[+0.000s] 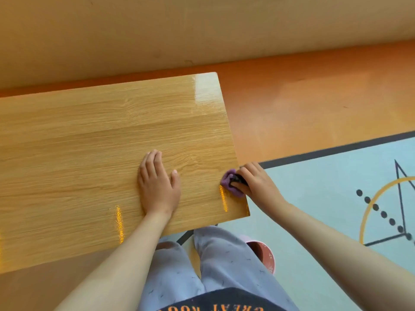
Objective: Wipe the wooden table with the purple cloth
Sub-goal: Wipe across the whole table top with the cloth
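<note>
Trousers [224,263] fill six o'clock. Curled round the bunched purple cloth [229,184], the right hand [258,182] sits at the table [78,142] top's three-o'clock edge. The long top runs away toward nine. Flat and empty on the wood, the left hand [157,187] lies just nine o'clock of the cloth.

The person wears pale grey-blue trousers [226,261] flecked with small dark marks, with a rip [167,244] at the left knee. A dark navy top [224,299] carries orange block lettering. 1 pink slipper [263,254] shows white specks. The left hand [157,187], right hand [256,182] and both forearms are bare.
</note>
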Action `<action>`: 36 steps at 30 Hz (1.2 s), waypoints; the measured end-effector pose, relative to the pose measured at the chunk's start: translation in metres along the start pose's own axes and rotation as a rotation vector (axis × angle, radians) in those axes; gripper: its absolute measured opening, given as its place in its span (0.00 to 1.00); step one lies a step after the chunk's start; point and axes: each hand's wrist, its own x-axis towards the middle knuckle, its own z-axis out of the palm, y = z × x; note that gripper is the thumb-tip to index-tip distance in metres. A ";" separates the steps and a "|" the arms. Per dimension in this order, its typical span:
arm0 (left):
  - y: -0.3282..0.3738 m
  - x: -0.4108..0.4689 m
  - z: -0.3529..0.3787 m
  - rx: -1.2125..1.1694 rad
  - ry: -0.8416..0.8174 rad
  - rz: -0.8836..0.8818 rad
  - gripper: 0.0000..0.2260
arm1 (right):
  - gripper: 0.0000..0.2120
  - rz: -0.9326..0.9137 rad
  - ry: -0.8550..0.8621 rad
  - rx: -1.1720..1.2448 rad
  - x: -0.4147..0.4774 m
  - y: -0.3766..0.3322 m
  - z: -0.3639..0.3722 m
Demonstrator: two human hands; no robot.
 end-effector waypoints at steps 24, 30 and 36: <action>0.002 0.003 -0.004 -0.007 -0.046 -0.041 0.28 | 0.11 -0.004 -0.027 0.061 0.100 0.040 -0.011; 0.001 0.003 -0.002 -0.012 -0.050 -0.052 0.28 | 0.10 0.069 0.084 0.002 0.187 0.053 -0.014; -0.001 0.003 0.001 -0.033 -0.044 -0.054 0.28 | 0.12 0.191 0.173 -0.055 0.270 0.055 -0.017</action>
